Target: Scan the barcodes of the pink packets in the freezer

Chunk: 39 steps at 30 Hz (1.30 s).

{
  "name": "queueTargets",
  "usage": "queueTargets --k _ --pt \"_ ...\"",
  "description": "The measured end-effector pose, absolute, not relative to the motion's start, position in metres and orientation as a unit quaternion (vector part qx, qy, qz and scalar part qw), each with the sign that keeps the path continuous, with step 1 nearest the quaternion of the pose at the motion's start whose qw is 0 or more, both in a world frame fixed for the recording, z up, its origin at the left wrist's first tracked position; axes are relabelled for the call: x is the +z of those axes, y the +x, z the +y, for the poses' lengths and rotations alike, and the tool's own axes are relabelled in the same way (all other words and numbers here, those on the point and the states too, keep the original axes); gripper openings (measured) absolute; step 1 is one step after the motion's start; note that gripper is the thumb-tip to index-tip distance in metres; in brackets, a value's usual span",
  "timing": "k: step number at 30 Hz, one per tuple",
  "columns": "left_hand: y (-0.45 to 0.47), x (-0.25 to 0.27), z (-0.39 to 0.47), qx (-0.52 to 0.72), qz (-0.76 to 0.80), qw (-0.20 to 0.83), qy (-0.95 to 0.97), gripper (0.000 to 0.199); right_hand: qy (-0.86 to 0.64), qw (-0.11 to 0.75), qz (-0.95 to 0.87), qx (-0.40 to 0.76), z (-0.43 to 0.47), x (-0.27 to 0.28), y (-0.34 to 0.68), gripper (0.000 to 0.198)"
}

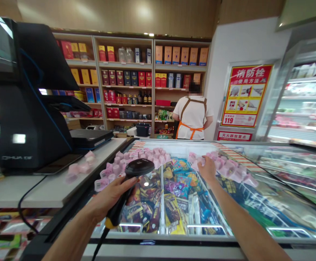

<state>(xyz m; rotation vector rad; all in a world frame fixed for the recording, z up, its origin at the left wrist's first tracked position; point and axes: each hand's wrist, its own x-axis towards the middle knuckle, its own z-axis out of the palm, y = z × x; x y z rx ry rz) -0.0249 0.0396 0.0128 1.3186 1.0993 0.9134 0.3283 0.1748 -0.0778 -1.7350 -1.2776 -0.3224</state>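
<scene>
Clock face centred on the freezer [136, 242], twelve straight ahead of the person; seen from where I stand.

Item: scanner [139, 166], black and yellow. In the left hand [120, 193], fingers wrapped round the handle, head tipped toward one o'clock; presumably gripped low to leave the head free.

Item: right hand [207, 168], at one o'clock, part open, fingers bent among the cups; whether it grips one, I cannot tell.

Item: pink cups, in a heap [117, 169] at eleven and a band [230, 168] at two, on the freezer's glass top, which likely serves as a handy flat surface. A few more sit on the counter [47, 195] at nine, beside the till [33, 127].

Item: wrapped packets [147, 214], under the glass, sorted by wire baskets.
</scene>
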Motion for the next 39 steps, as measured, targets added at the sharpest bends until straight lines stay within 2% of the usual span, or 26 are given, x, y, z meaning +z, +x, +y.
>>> queueTargets --k 3,6,9,13,17,20,25,30,33,36,39 --pt "-0.029 0.010 0.040 0.393 0.469 0.564 0.554 0.028 -0.744 0.419 -0.487 -0.184 0.168 -0.078 0.332 0.033" --pt "-0.033 0.010 0.040 0.391 0.469 0.565 0.555 0.029 -0.725 0.421 -0.502 -0.214 0.169 -0.074 0.315 0.033" --pt "-0.035 0.013 0.039 0.394 0.473 0.563 0.550 0.029 -0.655 0.428 -0.605 -0.147 0.184 -0.069 0.273 0.034" --pt "-0.041 0.014 0.037 0.399 0.478 0.562 0.544 0.029 -0.571 0.369 -0.733 -0.029 0.208 -0.064 0.202 0.036" --pt "-0.047 0.014 0.034 0.404 0.494 0.552 0.538 0.030 -0.555 0.275 -0.785 -0.014 0.217 -0.065 0.161 0.033" --pt "-0.050 0.014 0.033 0.400 0.505 0.548 0.534 0.031 -0.568 0.252 -0.783 -0.001 0.217 -0.070 0.162 0.030" --pt "-0.048 0.011 0.034 0.397 0.483 0.557 0.547 0.032 -0.586 0.314 -0.745 0.047 0.214 -0.081 0.183 0.028" --pt "-0.041 0.012 0.032 0.393 0.472 0.555 0.561 0.030 -0.516 0.344 -0.783 0.042 0.216 -0.086 0.170 0.042" --pt "-0.041 0.014 0.028 0.388 0.472 0.557 0.563 0.030 -0.512 0.343 -0.784 0.072 0.217 -0.087 0.162 0.035" --pt "-0.041 0.014 0.027 0.386 0.469 0.558 0.565 0.030 -0.537 0.450 -0.698 0.147 0.216 -0.088 0.172 0.027" --pt "-0.037 0.014 0.028 0.387 0.456 0.570 0.563 0.028 -0.496 0.604 -0.517 0.348 0.210 -0.086 0.195 0.024"
